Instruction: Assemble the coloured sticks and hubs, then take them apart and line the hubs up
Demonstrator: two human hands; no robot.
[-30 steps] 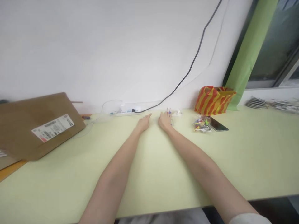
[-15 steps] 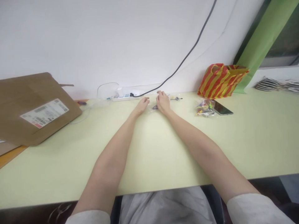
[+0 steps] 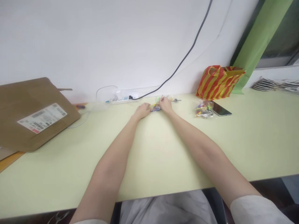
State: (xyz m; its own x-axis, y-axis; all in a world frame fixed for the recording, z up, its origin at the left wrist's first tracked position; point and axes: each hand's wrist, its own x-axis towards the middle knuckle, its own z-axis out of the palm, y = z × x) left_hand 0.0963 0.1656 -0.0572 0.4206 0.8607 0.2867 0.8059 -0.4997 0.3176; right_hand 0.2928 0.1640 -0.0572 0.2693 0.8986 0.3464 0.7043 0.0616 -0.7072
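Observation:
A clear plastic bag of small colourful parts [image 3: 156, 108] lies on the table between my two hands, near the wall. My left hand [image 3: 143, 110] rests at its left side, fingers curled onto the bag's edge. On the other side, my right hand [image 3: 165, 104] is closed in a pinch at the bag's upper right; thin red and yellow bits show by its fingertips. Exactly what that pinch holds is too small to make out. Just beyond my right hand lies a small dark-tipped part [image 3: 176, 100] with clear plastic around it.
A white power strip [image 3: 122, 100] with a black cable [image 3: 184, 59] sits along the wall. To the right are another bag of colourful parts [image 3: 203, 109], a phone [image 3: 220, 109] and a red-yellow striped bag [image 3: 218, 82]. A cardboard mailer [image 3: 30, 90] lies left on the table [image 3: 158, 161].
My left hand has come down against the plastic bag, and my right hand's fingers have drawn into a pinch. More of the colourful parts now show between my hands. The view has shifted slightly.

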